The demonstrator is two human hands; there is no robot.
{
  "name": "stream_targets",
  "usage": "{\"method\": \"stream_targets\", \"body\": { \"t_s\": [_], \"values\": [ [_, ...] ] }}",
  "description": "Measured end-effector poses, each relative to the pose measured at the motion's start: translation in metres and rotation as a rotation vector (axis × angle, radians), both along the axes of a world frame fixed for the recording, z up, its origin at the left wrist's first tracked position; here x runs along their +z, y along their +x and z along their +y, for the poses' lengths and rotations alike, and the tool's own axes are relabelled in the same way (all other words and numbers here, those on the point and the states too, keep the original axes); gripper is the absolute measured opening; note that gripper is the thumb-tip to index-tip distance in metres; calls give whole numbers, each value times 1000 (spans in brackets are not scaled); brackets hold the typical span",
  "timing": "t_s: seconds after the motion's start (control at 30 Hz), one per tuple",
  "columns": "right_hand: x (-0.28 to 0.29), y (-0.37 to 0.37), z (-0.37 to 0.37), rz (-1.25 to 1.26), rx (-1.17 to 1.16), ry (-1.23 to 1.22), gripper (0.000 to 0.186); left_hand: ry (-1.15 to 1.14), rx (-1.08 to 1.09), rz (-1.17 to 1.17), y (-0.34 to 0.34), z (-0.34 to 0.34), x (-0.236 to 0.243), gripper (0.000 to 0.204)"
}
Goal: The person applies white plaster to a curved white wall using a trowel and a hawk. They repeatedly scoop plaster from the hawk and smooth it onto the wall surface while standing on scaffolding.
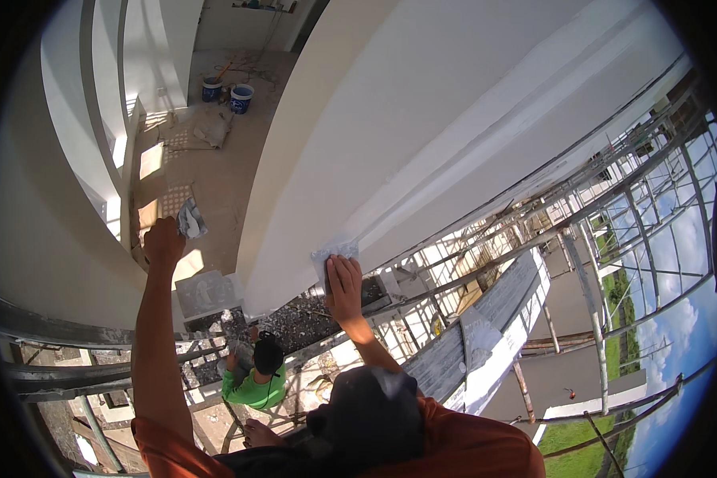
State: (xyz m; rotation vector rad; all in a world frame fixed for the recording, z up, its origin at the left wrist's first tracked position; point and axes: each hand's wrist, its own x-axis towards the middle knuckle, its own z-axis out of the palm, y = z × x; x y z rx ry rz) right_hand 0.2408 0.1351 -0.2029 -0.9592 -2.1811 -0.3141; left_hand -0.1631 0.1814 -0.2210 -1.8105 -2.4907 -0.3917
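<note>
My left hand (163, 241) is raised at the left, closed around a putty knife (191, 219) whose blade carries white putty. Against the pale wall (374, 135), my right hand (344, 287) presses a flat grey scraper (322, 261), fingers laid over its back. The scraper's edge meets the wall beside a lighter, freshly coated band (398, 203). Below and between my arms lies a flat grey sheet (208, 293) smeared white, near the wall's lower end.
A person in a green top (256, 386) is lower down among the scaffold. Scaffold poles (585, 295) run along the right, beside grey planks (470, 342). Inside, blue-and-white buckets (241, 98) stand on the floor (215, 179). Grass (573, 450) lies far below.
</note>
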Motion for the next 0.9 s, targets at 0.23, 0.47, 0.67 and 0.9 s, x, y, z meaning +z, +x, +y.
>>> {"method": "stream_targets", "body": {
  "t_s": [0.23, 0.47, 0.67, 0.9],
  "values": [
    [146, 53, -31, 54, -109, 169, 56, 60, 2, -39, 20, 27, 13, 22],
    [384, 31, 37, 204, -85, 736, 53, 59, -3, 7, 34, 38, 27, 20],
    [462, 15, 58, 134, -88, 831, 57, 81, -49, 34, 42, 40, 31, 22],
    [372, 2, 63, 99, -153, 717, 62, 42, 6, -60, 28, 28, 14, 24]
  ]
}}
